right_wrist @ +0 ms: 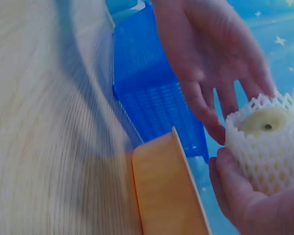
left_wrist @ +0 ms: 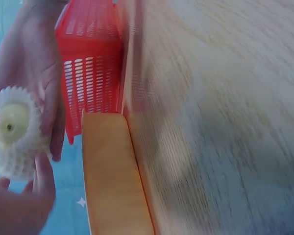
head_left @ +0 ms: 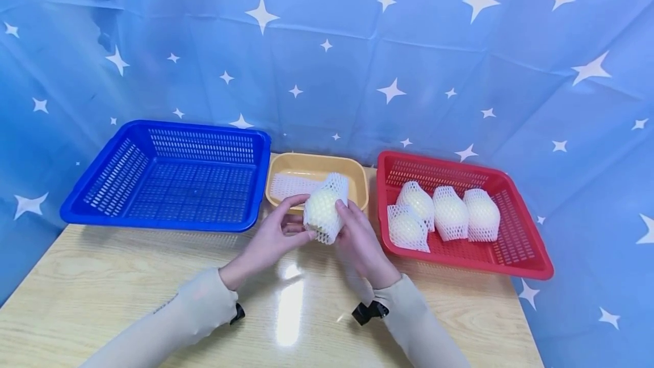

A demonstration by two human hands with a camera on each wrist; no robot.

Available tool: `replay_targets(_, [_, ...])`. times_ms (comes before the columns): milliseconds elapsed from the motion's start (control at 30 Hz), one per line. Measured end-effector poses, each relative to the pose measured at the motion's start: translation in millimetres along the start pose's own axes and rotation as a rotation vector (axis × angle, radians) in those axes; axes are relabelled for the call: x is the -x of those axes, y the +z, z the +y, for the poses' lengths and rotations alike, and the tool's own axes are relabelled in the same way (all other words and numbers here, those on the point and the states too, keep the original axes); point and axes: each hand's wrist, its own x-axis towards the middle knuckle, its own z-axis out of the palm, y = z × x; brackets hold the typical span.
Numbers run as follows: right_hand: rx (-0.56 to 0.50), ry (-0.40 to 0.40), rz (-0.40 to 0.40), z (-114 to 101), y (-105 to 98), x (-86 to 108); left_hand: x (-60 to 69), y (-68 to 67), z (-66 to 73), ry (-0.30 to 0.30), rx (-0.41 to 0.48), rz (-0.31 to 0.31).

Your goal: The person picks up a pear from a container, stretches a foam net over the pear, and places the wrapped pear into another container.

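Observation:
Between both hands is a pale yellow round fruit [head_left: 323, 203] in a white foam net sleeve, just above the front of a small yellow tray [head_left: 360, 178]. My left hand [head_left: 278, 231] holds it from the left, thumb low and forefinger high. On the other side, my right hand [head_left: 360, 240] grips the sleeve, its thumb lying on the netting. The right wrist view shows the fruit's end with a dark spot [right_wrist: 268, 127], open to sight inside the sleeve's rim. Another white foam net [head_left: 291, 185] lies flat in the tray.
On the left stands a blue basket [head_left: 163, 221] with nothing visible inside. A red basket [head_left: 526, 237] on the right holds several fruits in foam nets [head_left: 451, 213]. All stand on a wooden table [head_left: 128, 277] before a blue star-patterned cloth [head_left: 327, 72].

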Motion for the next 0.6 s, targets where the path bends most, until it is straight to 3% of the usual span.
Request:
replay_targets(133, [-0.018, -0.002, 0.004, 2.0, 2.8, -0.3, -0.8, 1.5, -0.3, 0.127, -0.151, 0.092])
replay_targets(233, [-0.037, -0.002, 0.003, 3.1, 4.1, 0.7, -2.0, 1.7, -0.1, 0.203, -0.221, 0.105])
replay_targets(500, [-0.041, -0.001, -0.028, 5.5, 4.8, 2.4, -1.3, 2.4, 0.0, 0.201, -0.131, 0.04])
replay_targets(600, [-0.053, -0.011, -0.044, 5.7, 3.7, 2.6, -2.4, 4.3, 0.5, 0.222, -0.168, 0.052])
